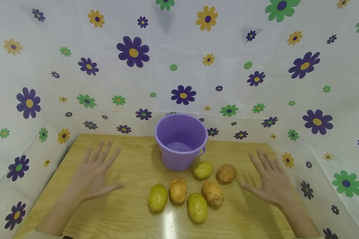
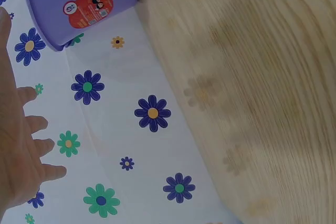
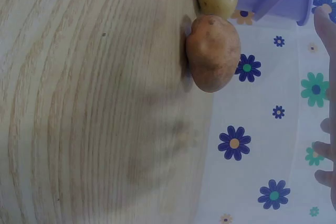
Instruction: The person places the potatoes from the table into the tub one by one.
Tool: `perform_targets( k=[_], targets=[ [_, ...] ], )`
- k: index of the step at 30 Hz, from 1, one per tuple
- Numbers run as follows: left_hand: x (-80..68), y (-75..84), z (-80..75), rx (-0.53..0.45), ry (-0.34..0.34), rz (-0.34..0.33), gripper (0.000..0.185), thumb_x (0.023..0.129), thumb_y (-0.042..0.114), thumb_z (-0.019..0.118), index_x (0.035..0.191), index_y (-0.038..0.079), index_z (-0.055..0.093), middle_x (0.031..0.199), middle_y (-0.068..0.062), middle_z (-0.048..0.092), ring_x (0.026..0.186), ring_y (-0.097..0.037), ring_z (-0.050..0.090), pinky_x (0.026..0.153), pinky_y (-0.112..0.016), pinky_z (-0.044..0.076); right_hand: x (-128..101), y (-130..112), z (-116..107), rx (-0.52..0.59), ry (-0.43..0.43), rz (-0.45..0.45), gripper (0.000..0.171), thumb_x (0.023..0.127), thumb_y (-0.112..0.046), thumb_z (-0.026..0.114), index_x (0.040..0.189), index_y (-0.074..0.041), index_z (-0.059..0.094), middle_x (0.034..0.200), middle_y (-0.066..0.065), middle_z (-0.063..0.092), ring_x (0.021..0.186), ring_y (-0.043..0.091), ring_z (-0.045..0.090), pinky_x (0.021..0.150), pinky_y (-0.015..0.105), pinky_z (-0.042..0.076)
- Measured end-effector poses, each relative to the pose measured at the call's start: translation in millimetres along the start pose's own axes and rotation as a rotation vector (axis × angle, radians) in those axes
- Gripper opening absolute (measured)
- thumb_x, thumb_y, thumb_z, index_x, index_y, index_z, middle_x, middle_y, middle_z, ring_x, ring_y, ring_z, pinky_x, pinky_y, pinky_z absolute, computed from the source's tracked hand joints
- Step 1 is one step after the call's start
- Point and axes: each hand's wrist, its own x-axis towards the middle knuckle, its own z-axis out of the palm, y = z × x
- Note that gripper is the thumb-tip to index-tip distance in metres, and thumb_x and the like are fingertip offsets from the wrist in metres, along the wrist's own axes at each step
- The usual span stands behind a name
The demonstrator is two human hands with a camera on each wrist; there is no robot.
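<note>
Nearest on the wooden table [image 1: 128, 212] lie six potatoes [image 1: 197, 207], yellow-green and brown, clustered between two flat, spread hands that grip nothing: the left hand [image 1: 94, 174] well off to one side, the right hand [image 1: 270, 181] near the brown ones. Behind them stands a purple bucket [image 1: 180, 141], nothing visible inside it.

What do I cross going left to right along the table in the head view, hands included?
Left hand → yellow-green potato → tan-brown potato → second yellow-green potato → larger brown potato → right hand.
</note>
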Motion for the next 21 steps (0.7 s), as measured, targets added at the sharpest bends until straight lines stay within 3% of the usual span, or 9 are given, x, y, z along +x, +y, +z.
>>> perform_targets(
  k=[5, 11, 21],
  targets=[
    [7.9, 6.6, 4.3, -0.009, -0.002, 0.020, 0.114, 0.083, 0.091, 0.053, 0.167, 0.016, 0.032, 0.176, -0.020, 0.021, 0.161, -0.047, 0.026, 0.124, -0.076, 0.028, -0.6, -0.6, 6.5, -0.020, -0.004, -0.032, 0.112, 0.085, -0.076, 0.067, 0.171, -0.021, 0.020, 0.177, 0.016, 0.020, 0.157, 0.046, 0.034, 0.135, 0.034, -0.015],
    [16.7, 9.5, 7.4, -0.009, 0.040, 0.048, 0.115, 0.083, 0.095, 0.045, 0.165, 0.015, 0.036, 0.174, -0.022, 0.028, 0.158, -0.049, 0.031, 0.124, -0.074, 0.029, -0.7, -1.6, 13.0, -0.009, 0.026, -0.057, 0.111, 0.085, -0.077, 0.066, 0.170, -0.021, 0.021, 0.175, 0.017, 0.026, 0.153, 0.048, 0.039, 0.136, 0.032, -0.012],
    [38.7, 16.6, 14.0, 0.006, 0.026, 0.091, 0.115, 0.083, 0.093, 0.049, 0.166, 0.014, 0.035, 0.173, -0.022, 0.030, 0.159, -0.048, 0.030, 0.127, -0.069, 0.029, 1.9, -5.0, 21.9, 0.018, -0.003, -0.071, 0.112, 0.082, -0.072, 0.073, 0.170, -0.022, 0.024, 0.172, 0.019, 0.033, 0.152, 0.046, 0.041, 0.131, 0.023, -0.015]
  ],
)
